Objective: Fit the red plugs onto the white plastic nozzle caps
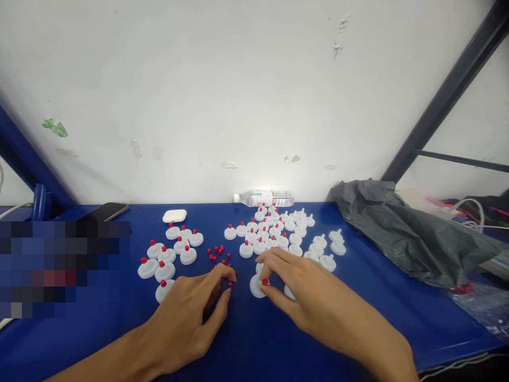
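Blue table point(254, 339) below; hands apart, backs up, fingers curled. Right hand point(312, 289) pinched on red cap point(265, 283) at white lid point(256, 289); left hand point(186, 310) pinched on another red cap point(230, 285). One grey bag point(401, 228), one bottle point(264, 198), ten red-topped lids point(188, 256) in left group; loose red caps point(214, 259) crowded, count unclear.

Head cam looks fwd & down from wearer's head, L hand point(186, 313) & R hand point(308, 286) close, blue tbl point(254, 339) below, wall point(238, 79) opp.
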Demonstrator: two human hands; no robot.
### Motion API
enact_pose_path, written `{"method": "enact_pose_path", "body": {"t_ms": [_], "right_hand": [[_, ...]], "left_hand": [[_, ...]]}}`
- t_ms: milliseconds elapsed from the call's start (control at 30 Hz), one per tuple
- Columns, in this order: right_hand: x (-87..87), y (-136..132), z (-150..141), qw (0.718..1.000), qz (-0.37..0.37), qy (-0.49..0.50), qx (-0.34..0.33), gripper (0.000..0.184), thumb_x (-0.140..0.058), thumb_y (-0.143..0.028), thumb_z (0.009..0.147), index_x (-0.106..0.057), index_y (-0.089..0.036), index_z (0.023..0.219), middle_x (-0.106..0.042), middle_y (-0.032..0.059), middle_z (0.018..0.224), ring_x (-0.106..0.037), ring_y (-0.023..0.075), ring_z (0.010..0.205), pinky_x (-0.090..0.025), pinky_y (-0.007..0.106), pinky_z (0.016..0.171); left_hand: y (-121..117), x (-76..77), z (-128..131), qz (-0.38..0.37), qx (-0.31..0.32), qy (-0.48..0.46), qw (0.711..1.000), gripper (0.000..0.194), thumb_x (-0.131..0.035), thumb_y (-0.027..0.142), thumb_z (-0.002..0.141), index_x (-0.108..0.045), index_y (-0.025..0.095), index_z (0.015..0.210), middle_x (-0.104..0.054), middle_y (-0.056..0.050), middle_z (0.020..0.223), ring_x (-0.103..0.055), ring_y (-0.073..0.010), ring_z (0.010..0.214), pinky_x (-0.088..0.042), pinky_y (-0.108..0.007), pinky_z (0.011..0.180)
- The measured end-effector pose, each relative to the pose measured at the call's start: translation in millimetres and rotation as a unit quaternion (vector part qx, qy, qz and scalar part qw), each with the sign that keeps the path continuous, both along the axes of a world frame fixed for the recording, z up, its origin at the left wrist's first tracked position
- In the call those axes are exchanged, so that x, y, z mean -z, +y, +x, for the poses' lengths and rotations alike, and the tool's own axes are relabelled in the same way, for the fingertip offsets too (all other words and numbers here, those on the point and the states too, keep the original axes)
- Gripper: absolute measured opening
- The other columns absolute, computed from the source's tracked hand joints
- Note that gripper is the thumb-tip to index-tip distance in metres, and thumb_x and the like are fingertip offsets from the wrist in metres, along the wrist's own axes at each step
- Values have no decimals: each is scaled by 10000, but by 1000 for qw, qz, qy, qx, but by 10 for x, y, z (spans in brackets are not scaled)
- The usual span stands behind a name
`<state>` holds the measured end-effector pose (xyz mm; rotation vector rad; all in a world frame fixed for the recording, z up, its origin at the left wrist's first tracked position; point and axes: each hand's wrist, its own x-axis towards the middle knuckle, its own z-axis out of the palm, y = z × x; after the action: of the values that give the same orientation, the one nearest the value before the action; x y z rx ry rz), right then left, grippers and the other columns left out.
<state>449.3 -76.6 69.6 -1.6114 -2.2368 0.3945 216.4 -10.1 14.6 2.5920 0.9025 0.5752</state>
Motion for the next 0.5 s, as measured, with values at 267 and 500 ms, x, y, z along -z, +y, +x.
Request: {"method": "enact_pose_path", "body": {"t_ms": [267,500], "right_hand": [[7,-66,-322,992,80,-18,-93,240,-618,-80,901,-521,-211,1077,-661,19,1055,-635,194,919,-480,315,799],[48,-35,-338,991,92,-9,-93,397,-740,-228,886,-452,-225,1159,-670,20,1053,-650,221,953,-496,322,757]], "left_hand": [[-82,39,-38,101,65,-57,991,58,-507,264,959,-494,240,908,-566,80,608,-552,-119,476,-351,-274,515],[-48,20,-20,76,85,-55,992,177,-366,173,1020,-533,233,1034,-658,42,701,-629,-121,535,-375,-258,525]]}}
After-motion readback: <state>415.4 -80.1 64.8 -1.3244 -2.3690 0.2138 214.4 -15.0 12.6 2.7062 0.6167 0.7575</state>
